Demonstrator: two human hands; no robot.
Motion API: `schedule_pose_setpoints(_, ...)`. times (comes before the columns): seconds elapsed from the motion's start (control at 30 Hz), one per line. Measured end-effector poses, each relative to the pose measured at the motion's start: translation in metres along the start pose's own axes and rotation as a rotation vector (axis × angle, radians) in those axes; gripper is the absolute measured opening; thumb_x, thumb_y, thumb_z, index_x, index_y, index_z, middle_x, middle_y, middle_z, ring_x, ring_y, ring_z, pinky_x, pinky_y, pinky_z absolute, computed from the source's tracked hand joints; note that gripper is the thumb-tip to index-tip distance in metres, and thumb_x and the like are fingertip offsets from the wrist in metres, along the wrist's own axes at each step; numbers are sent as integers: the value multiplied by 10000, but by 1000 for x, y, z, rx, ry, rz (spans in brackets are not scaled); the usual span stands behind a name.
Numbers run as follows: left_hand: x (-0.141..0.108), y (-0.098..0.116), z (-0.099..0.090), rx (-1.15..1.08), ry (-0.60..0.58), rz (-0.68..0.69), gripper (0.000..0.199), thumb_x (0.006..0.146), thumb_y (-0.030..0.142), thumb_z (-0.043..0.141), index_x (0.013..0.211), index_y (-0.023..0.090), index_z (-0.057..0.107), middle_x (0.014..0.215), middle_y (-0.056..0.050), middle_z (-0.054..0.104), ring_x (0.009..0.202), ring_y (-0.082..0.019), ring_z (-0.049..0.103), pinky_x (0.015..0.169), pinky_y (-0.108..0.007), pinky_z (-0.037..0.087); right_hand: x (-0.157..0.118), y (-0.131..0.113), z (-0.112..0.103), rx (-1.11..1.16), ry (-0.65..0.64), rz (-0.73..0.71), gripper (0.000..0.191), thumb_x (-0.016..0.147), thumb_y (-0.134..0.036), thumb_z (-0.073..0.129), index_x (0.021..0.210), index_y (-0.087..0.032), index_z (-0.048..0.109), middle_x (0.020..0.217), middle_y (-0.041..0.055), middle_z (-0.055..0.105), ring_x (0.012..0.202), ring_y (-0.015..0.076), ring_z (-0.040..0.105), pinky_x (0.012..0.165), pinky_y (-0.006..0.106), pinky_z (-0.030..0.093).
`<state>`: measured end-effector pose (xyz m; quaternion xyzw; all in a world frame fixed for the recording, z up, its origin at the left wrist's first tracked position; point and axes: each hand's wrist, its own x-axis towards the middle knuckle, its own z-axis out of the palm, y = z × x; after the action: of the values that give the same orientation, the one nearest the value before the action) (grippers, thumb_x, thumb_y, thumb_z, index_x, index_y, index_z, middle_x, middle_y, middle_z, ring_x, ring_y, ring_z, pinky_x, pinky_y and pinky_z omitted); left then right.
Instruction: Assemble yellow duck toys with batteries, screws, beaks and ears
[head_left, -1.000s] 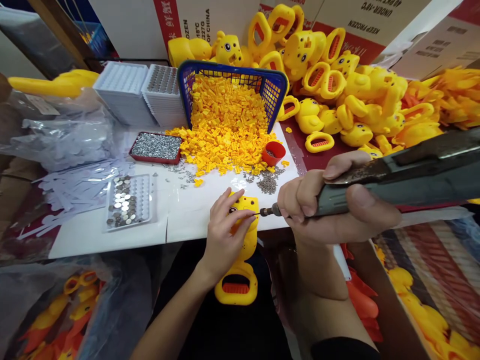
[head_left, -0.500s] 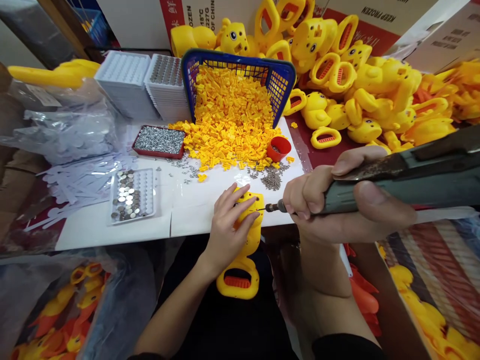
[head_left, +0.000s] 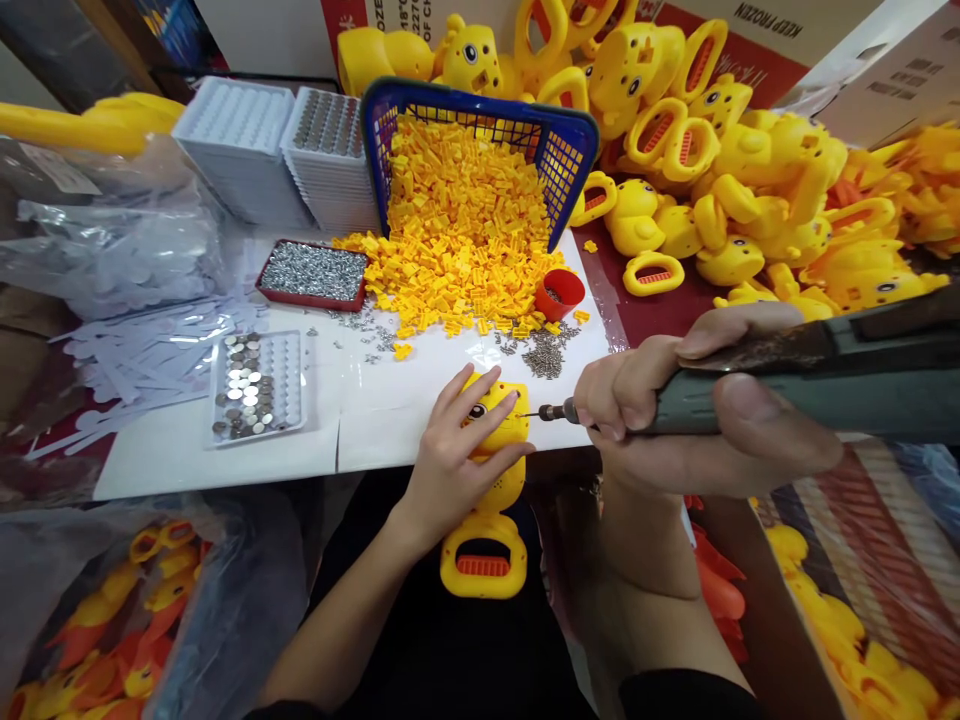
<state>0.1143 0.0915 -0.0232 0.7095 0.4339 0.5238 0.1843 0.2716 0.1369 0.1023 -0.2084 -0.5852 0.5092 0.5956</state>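
Note:
My left hand (head_left: 461, 460) is wrapped over a yellow duck-shaped toy (head_left: 510, 430) at the table's front edge, its fingers across the toy's head. The toy's handle, with an orange ribbed insert, hangs below the edge toward my lap. My right hand (head_left: 675, 400) grips a dark green power screwdriver (head_left: 780, 390) held level, its bit pointing left. The bit's thin tip is at the right side of the toy's head; whether it touches is too small to tell. A red cup (head_left: 559, 294) and a pile of small screws (head_left: 546, 352) lie just beyond.
A blue basket (head_left: 577, 165) spills small yellow parts (head_left: 465, 250). To its left are white tray stacks (head_left: 236, 150), a red tray of metal pieces (head_left: 313, 272) and a tray of discs (head_left: 259, 385). Yellow toys (head_left: 727, 180) are heaped at the back right.
The toy has turned slightly, so its eye and handle show more. The screwdriver bit has moved a little to the right with my right hand. The view has shifted slightly.

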Motion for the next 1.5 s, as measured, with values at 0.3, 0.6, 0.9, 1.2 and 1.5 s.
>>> schedule_pose_setpoints(0.3, 0, 1, 2, -1, 12, -13, 393, 910, 367, 719, 1269, 219, 663, 1414, -153, 639, 1411, -334, 505, 1094, -586, 505, -4, -2, 8, -109, 131, 28, 95, 831, -365, 643, 799, -307, 575, 491, -52, 492, 361, 149, 411, 392, 326, 415)
schedule_pose_setpoints(0.6, 0, 1, 2, 1, -5, -29, 407, 908, 367, 721, 1288, 235, 659, 1429, -144, 632, 1421, -336, 494, 1106, -577, 498, 1, 1, 7, -87, 26, 46, 74, 854, -329, 641, 808, -300, 590, 525, -35, 507, 377, 168, 442, 401, 354, 413)
schedule_pose_setpoints(0.9, -1, 1, 4, 18, -10, -2, 397, 920, 344, 707, 1295, 227, 649, 1424, -147, 634, 1422, -333, 495, 1110, -574, 497, -3, 7, 9, -100, 3, 25, 178, 862, -327, 678, 788, -285, 521, 526, -37, 530, 365, 160, 452, 386, 334, 372)
schedule_pose_setpoints(1.2, -1, 0, 4, -4, -8, -6, 368, 914, 329, 718, 1267, 245, 658, 1398, -131, 652, 1412, -329, 516, 1109, -587, 498, 7, 9, 10, -164, -72, 107, 317, 833, -448, 696, 784, -297, 421, 457, -96, 480, 301, 135, 379, 340, 296, 382)
schedule_pose_setpoints(1.5, 1, -1, 3, -7, -12, -1, 261, 925, 323, 701, 1162, 214, 703, 1388, -136, 659, 1427, -336, 503, 1106, -570, 514, 8, 28, 12, 114, -323, -35, 203, 885, -361, 647, 860, -273, 466, 493, -127, 384, 302, 55, 282, 313, 183, 288)
